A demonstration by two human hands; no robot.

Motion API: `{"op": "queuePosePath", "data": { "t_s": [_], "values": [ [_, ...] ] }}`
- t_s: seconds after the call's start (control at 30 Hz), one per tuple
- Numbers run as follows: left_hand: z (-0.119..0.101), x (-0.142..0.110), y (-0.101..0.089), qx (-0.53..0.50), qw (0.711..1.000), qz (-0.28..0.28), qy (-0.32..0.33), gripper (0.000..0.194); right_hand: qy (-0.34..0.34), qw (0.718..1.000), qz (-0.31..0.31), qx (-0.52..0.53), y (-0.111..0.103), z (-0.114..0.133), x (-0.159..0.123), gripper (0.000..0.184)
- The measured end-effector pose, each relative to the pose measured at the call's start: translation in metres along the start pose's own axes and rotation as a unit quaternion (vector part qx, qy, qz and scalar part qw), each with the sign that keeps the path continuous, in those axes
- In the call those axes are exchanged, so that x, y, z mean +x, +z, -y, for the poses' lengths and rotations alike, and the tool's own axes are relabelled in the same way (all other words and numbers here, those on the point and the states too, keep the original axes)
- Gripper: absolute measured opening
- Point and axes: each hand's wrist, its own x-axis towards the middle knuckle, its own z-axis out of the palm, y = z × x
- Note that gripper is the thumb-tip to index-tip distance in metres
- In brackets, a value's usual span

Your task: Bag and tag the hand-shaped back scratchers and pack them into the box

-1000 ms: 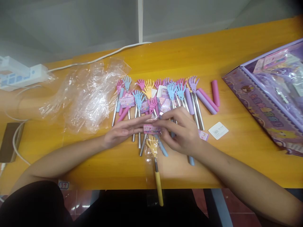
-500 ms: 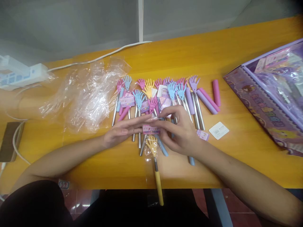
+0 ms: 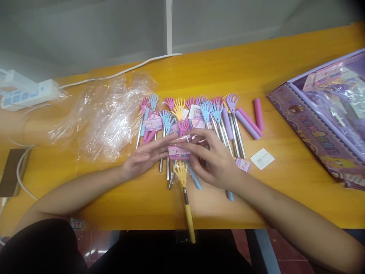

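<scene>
A yellow back scratcher (image 3: 189,219) with a hand-shaped head hangs in a clear plastic bag (image 3: 176,201), its handle reaching past the table's front edge. A pink printed card (image 3: 179,153) shows at the bag's top, above the scratcher head. My right hand (image 3: 215,158) has its thumb and fingers closed on the bag's upper edge beside the card. From the other side my left hand (image 3: 145,156) stretches its fingers out flat against the bag top, the thumb apart from it. Behind both hands lie several loose back scratchers (image 3: 168,121) with blue, pink, yellow and purple heads.
Clear plastic bags (image 3: 111,118) are heaped at the left, near a white power strip (image 3: 30,93) and its cable. Foam tubes (image 3: 258,114) and a white card (image 3: 262,158) lie right of the scratchers. A purple printed box (image 3: 310,125) holds packaged items.
The bagged back scratcher and its card have shifted slightly left and up. My right hand's fingers have shifted slightly at the bag top; my left fingers remain stretched out.
</scene>
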Motion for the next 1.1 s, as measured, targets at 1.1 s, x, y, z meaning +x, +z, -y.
{"op": "queuePosePath", "data": {
  "t_s": [1.1],
  "values": [
    [0.01, -0.001, 0.004, 0.158, 0.975, -0.116, -0.102, 0.025, 0.056, 0.985, -0.021, 0.16, 0.004, 0.007, 0.003, 0.042]
  ]
}}
